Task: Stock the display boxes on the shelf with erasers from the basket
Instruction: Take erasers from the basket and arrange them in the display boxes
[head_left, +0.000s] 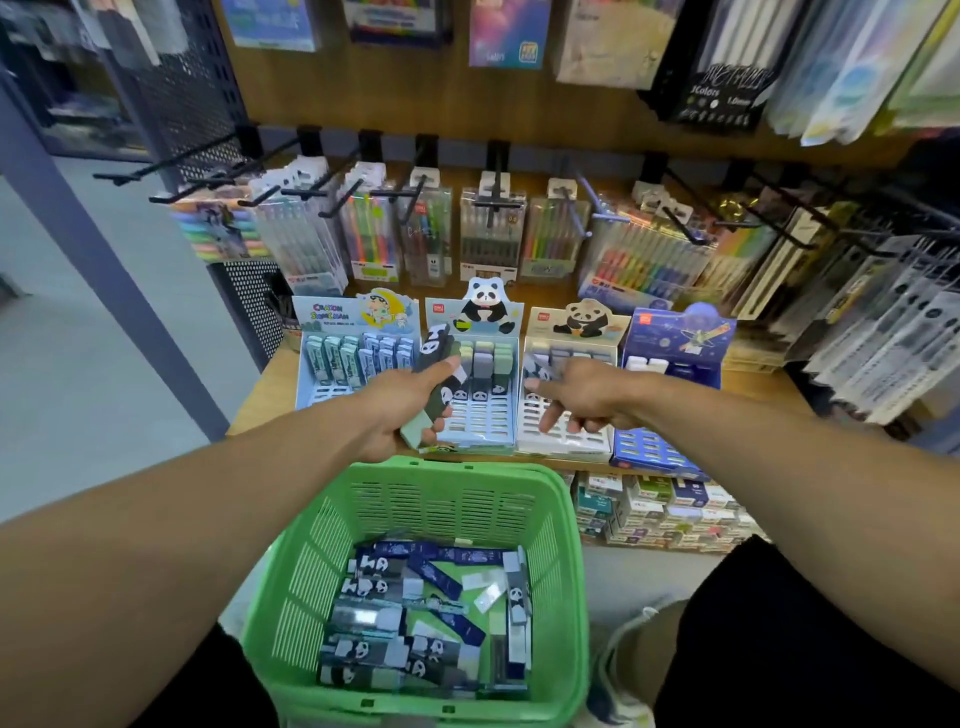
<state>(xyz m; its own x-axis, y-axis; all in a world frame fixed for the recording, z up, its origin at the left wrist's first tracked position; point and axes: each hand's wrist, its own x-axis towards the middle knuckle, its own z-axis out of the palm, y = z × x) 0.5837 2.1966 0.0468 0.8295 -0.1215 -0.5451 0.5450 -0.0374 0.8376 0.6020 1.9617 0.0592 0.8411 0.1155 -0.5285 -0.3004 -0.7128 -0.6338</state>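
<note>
Left hand (410, 410) grips a bundle of panda-wrapped erasers (436, 384) in front of the blue panda box (475, 415) on the shelf (260, 395). Right hand (582, 395) reaches over the white panda box (566, 431), fingers loosely spread and empty as far as shows. More erasers lie in the green basket (415, 499) below.

Erasers, display boxes and basket.
Sleeved erasers (423, 618) lie jumbled in the green basket (311, 561); four part-filled display boxes (480, 364) stand side by side on the shelf (260, 400).
</note>
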